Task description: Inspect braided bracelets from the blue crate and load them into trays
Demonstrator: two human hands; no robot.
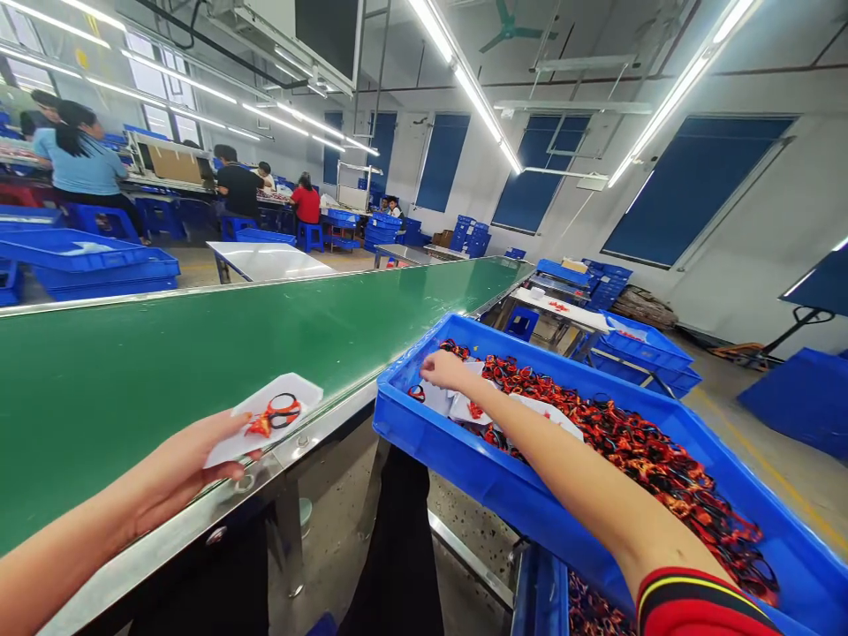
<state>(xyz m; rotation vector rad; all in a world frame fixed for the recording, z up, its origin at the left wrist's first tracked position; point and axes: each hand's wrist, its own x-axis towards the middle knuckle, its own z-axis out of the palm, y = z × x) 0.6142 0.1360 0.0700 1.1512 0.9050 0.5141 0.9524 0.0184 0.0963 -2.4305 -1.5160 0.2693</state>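
The left hand [195,452] holds a white tray [311,396] by its near-left end, thumb along the upper edge and fingers beneath, with a red-and-black band [261,424] lying on it. The tray's long axis slants from lower left to upper right, so its free end points away from that palm, roughly toward the bin side. It sits over the near edge of the green belt [199,353]; whether it touches the belt's metal edge cannot be told. The right hand [447,369] is apart from it, to the tray's right and a little farther from the body, inside the left end of the blue bin [424,442]. Its fingers are drawn close together and pointed down; whether anything is pinched between them cannot be told. Just left of those fingertips, and slightly nearer the body, lies a loose band [417,393], so the right hand is the nearer one to it. More white trays [464,407] lie in the bin below that hand, while the main heap of bands [649,459] stretches away to the right along the bin's length, with the right forearm reaching over the bin in much the same direction.
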